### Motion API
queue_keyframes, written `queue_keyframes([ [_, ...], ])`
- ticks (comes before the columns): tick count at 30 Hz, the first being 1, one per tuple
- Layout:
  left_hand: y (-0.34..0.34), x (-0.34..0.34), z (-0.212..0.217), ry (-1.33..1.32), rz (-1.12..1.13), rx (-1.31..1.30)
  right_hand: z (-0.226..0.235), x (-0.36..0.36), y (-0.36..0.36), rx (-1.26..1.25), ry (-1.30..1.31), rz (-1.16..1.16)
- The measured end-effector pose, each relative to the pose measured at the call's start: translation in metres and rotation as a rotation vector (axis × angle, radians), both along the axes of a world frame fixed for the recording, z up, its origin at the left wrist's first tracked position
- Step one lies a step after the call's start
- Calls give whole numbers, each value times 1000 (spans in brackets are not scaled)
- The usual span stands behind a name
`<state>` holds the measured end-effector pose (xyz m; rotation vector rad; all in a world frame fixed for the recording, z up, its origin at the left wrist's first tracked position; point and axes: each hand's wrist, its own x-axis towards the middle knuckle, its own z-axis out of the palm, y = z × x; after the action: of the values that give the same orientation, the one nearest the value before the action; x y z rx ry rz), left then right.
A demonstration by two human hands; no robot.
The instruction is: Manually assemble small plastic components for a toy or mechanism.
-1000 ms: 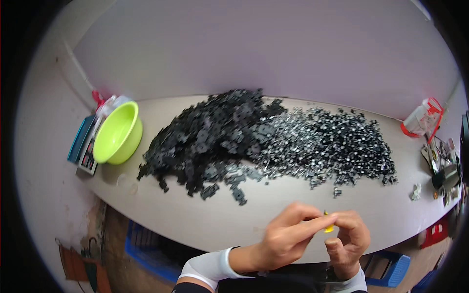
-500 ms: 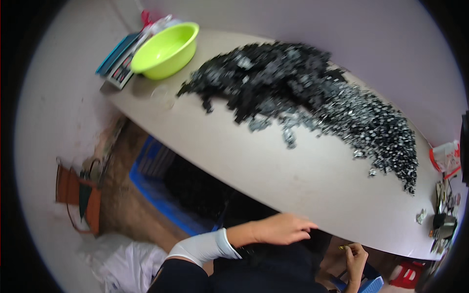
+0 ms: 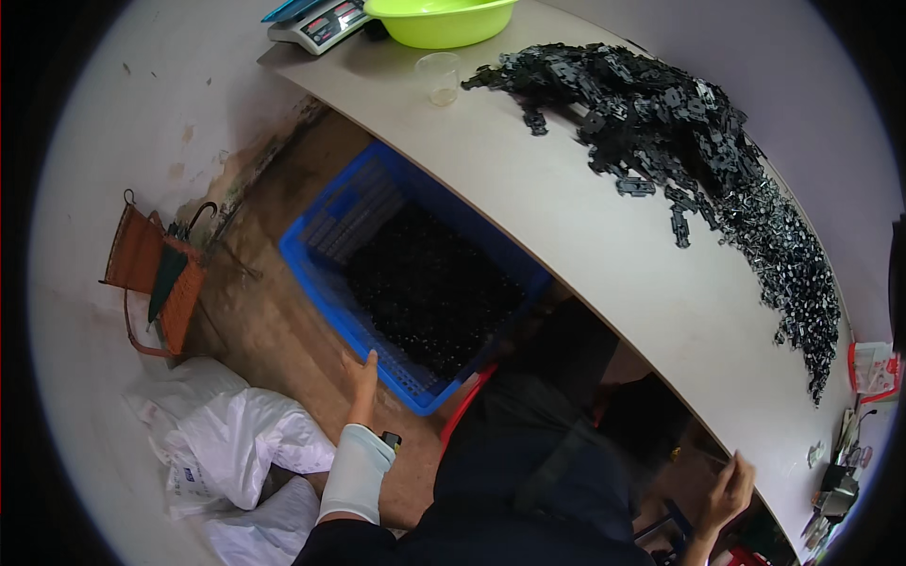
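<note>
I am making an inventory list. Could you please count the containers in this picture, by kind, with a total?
Blue plastic crate on the floor, near the left hand: 1
Lime-green basin on the table: 1
Clear plastic cup on the table: 1
Orange woven basket by the wall: 1
Total: 4

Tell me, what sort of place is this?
Probably a small workshop for sorting or assembling parts: a heap of small black parts covers the table, a blue crate of more sits beneath, and a scale stands by a green bowl.
</note>
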<state>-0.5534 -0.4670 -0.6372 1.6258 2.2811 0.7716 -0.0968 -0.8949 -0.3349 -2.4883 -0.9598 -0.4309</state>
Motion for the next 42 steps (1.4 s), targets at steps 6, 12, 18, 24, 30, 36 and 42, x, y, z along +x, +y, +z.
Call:
queue_keyframes([
  [6, -10, 1, -30, -1201, 232, -637, -21, 65, 20, 17, -60, 44],
  [12, -8, -9, -73, -1303, 130, -613, -46, 69, 32, -140, -77, -14],
  [18, -27, 65, -56, -1451, 37, -596, -57, 66, 47, -166, -188, -107],
  [24, -11, 203, -26, -1429, -47, -1082, -51, 56, 57, -163, -196, -118],
  [30, 3, 330, 11, -645, -1832, -383, -51, 55, 57, -171, -189, -142],
  [36, 45, 321, 58, -869, -936, -420, -49, 46, 66, -145, -158, -123],
  [42, 134, 126, -29, -139, -296, 58, -45, 44, 74, -135, -164, -99],
])
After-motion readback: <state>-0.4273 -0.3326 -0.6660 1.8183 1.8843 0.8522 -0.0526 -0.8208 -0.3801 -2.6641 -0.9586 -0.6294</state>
